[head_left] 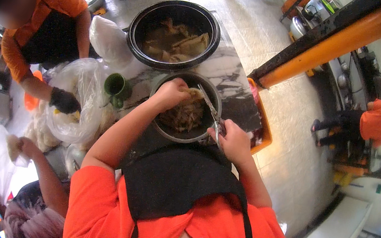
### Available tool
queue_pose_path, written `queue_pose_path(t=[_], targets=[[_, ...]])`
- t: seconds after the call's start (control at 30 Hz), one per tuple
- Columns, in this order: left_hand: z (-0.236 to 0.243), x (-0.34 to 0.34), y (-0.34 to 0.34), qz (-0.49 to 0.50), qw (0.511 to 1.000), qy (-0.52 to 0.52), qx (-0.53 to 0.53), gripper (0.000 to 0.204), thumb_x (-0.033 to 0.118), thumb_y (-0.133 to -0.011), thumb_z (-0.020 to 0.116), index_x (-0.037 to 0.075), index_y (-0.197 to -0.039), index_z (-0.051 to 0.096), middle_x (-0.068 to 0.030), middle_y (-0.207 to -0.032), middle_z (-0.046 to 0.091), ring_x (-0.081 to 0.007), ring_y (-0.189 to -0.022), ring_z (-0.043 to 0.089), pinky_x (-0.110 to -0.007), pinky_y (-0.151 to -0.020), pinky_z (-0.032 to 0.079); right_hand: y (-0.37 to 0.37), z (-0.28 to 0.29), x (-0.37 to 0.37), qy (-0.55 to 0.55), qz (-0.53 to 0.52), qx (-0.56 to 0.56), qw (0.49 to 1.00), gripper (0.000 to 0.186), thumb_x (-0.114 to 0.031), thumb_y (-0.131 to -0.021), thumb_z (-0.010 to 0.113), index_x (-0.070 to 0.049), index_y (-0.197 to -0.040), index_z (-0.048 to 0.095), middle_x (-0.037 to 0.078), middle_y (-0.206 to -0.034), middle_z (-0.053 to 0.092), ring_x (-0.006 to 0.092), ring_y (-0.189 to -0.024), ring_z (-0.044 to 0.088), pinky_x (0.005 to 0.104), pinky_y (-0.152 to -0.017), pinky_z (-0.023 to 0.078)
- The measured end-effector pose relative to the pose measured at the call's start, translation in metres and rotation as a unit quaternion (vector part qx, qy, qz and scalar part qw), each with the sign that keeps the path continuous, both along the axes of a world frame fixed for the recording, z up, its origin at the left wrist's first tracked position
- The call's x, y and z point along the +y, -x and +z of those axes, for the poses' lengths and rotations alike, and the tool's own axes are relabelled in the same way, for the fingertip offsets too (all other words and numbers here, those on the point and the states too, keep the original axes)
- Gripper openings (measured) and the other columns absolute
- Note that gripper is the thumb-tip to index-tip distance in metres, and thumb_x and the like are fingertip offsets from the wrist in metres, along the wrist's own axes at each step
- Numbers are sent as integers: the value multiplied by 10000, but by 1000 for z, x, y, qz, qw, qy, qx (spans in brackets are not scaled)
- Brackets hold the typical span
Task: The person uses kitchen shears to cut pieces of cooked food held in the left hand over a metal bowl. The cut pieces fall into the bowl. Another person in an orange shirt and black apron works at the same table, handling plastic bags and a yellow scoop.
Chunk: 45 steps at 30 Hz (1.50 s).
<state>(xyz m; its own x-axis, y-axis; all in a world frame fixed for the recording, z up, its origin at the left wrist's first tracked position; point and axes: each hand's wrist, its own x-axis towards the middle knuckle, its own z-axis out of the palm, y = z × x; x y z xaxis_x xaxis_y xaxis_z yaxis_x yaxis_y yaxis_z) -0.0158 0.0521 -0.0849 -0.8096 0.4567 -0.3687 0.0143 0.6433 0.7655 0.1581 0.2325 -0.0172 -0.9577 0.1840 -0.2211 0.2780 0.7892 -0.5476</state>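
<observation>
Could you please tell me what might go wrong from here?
The scissors in the right hand point up close to the left hand, which holds a piece of food, so a careless snip could nick a finger. The green mug stands between the bowl and the clear plastic bag, near the left forearm, and might get knocked.

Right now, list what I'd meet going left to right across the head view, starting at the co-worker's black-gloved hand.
Black-gloved co-worker's hand → green mug → left hand → scissors → right hand → orange crate → standing person in orange-red shirt.
</observation>
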Motion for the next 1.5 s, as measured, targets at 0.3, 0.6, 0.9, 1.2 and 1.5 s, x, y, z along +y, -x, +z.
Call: queue_pose_path(t=[0.3,0.6,0.9,1.2,1.5], targets=[[24,-9,-10,140,945,-261,-135,366,114,-737,602,36,-1095,595,-107,-958,636,-168,-843,595,-282,-752,469,1,4,-8,-105,15,39,994,649,-630,-688,617,-18,-873,506,190,-834,584,382,-807,586,450,-695,466],[50,-15,-25,76,972,-221,-13,323,167,-762,606,35,-1057,614,-101,-893,651,-145,-809,606,-280,-750,473,5,0,-14,-91,26,73,993,673,-614,-681,639,-17,-940,469,179,-871,555,390,-850,553,447,-717,443],[58,-22,-33,52,972,-226,-49,320,146,-767,603,15,-1059,603,-90,-893,644,-137,-809,599,-271,-740,476,12,6,-17,7,25,12,1000,534,-545,-759,609,-26,-835,509,165,-732,585,361,-729,588,416,-640,447],[62,-33,-24,25,973,-220,-62,321,122,-742,608,7,-1041,615,-81,-883,644,-136,-798,598,-272,-738,478,4,-10,-12,105,29,-16,994,504,-530,-796,580,-28,-822,539,187,-726,590,383,-718,583,414,-634,447],[69,-33,-30,-12,974,-208,-83,326,133,-725,621,9,-1025,623,-81,-877,644,-131,-802,598,-271,-739,480,12,7,-17,99,29,-50,993,547,-564,-789,573,-21,-820,522,200,-738,579,367,-712,581,405,-629,435]])
